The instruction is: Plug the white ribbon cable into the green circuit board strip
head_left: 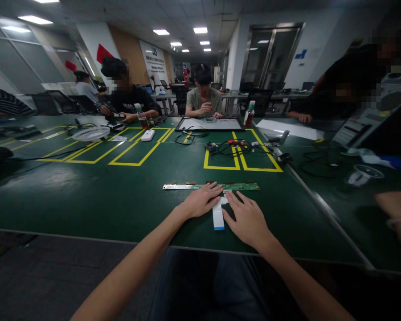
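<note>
A long, narrow green circuit board (243, 187) lies crosswise on the green table in front of me. From its near edge a white flat ribbon cable (218, 214) with a blue end runs toward me. My left hand (200, 199) rests flat with fingers stretched over the middle of the board, its fingertips touching it. On the other side of the cable, my right hand (249, 218) is open, fingers extended and thumb apart. Its fingertips are beside the cable's upper end, where it meets the board. My hands partly cover that joint.
Farther back lie black cables with a red-handled tool (235, 143), a framed panel (210, 124), a bottle (249, 114) and a white box (148, 135). A metal strip (316, 200) crosses the table at right. Co-workers sit around; another person's forearm (397, 214) is at right.
</note>
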{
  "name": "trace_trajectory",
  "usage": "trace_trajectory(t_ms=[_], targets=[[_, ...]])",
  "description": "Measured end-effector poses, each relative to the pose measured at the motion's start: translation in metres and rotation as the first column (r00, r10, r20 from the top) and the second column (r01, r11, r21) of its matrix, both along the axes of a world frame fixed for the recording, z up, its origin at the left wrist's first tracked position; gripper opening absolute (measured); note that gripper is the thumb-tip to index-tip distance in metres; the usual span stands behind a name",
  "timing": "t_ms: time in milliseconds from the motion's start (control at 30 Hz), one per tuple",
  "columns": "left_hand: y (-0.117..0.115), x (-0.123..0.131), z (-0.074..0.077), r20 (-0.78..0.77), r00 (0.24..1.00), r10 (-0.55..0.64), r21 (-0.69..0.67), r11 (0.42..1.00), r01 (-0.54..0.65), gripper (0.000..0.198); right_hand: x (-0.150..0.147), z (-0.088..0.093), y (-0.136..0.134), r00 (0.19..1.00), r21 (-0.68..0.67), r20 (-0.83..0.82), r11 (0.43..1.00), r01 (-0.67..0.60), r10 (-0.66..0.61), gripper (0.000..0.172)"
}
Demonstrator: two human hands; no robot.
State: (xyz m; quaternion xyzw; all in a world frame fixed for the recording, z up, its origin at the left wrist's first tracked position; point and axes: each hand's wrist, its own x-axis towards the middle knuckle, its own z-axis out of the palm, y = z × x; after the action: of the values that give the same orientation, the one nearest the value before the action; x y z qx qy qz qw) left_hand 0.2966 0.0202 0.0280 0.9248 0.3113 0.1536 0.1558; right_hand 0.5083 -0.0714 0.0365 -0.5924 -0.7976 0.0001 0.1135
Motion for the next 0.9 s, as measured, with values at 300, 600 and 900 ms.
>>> trace_trajectory(t_ms=[300, 600, 900], targets=[[0.000, -0.002, -0.002, -0.006, 1.000, -0.020, 0.015, 1.000, 0.020, 0.057, 0.009, 0.001, 0.005, 0.996, -0.059, -0.092, 0.998, -0.009, 0.004, 0.059], [0.002, -0.003, -0.005, 0.036, 0.999, 0.030, 0.029, 0.999, -0.031, 0.062, 0.014, -0.004, 0.005, 0.985, 0.007, -0.170, 1.000, 0.007, -0.006, 0.055], [-0.003, -0.003, 0.006, -0.010, 0.996, -0.090, 0.069, 0.994, 0.090, 0.048, 0.053, -0.016, -0.025, 0.973, 0.183, -0.230, 0.980, 0.080, -0.036, 0.042]])
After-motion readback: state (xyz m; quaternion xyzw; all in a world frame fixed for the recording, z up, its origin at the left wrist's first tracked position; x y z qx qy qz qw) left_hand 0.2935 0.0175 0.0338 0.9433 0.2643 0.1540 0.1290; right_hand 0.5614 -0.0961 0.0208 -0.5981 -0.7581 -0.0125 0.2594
